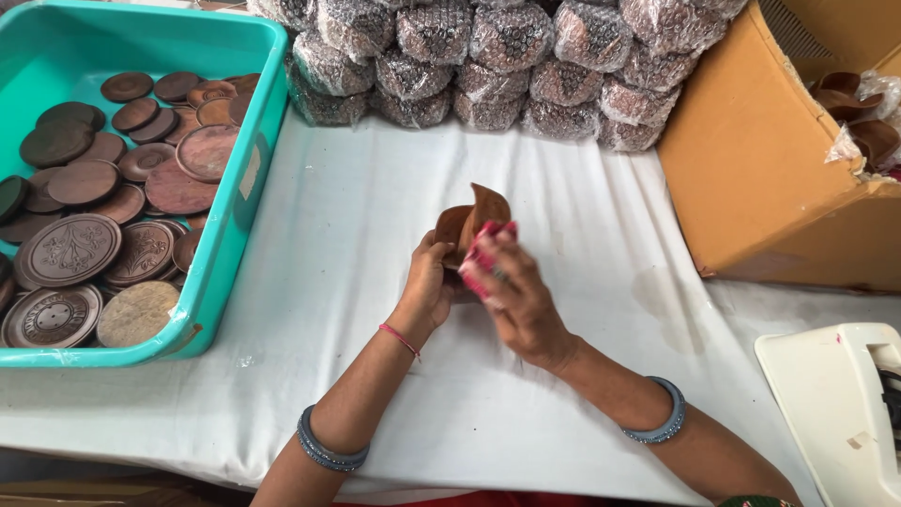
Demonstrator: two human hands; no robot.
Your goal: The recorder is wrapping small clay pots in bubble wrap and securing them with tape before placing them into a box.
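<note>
Over the middle of the white-covered tabletop [375, 310], both hands meet around a small brown wooden piece [472, 219] with a curved, leaf-like shape. The left hand [428, 286] grips the piece from the left side and below, fingers curled around its lower edge, so that the upper part stands clear above the hands. The right hand [514, 293] presses a red-and-white cloth [486, 255] against the piece's right side, its fingers closed over the cloth. The piece is held above the tabletop, not resting on it. To the left stands a teal tub [246, 155] full of round brown wooden discs [83, 183]. Along the far edge lie stacked bundles in bubble wrap [488, 66], and to the right a cardboard box [760, 178] sits well apart from the hands.
</note>
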